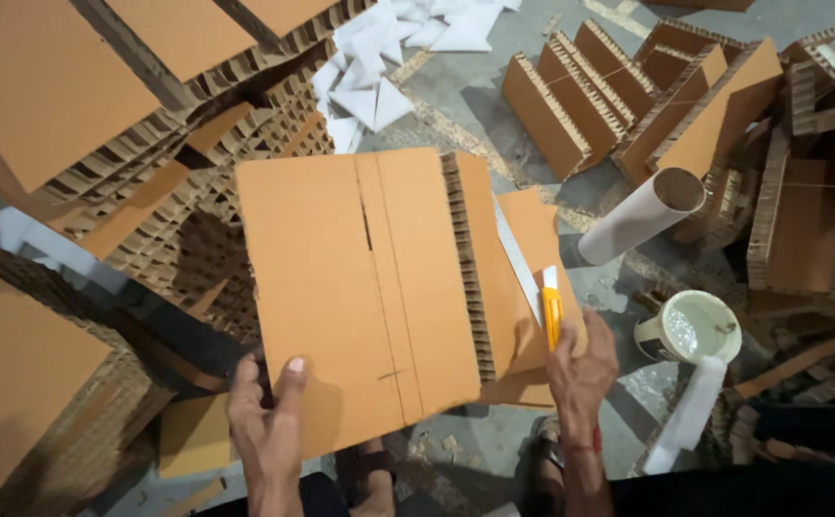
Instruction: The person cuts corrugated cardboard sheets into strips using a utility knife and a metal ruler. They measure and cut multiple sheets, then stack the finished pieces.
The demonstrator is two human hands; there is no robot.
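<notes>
At frame centre, the left hand (266,418) fingers pinch the cardboard panel (360,287) while the right hand (582,359) grips a yellow knife (552,311), which could slip on the honeycomb edge toward the fingers.

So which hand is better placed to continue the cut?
Probably the right hand: it holds the yellow utility knife at the honeycomb cardboard panel, while the left hand steadies the panel's near edge.

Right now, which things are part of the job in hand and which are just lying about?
In hand: board under left hand; knife in right hand.
Lying about: tube, tub, white scraps, board stacks.
</notes>
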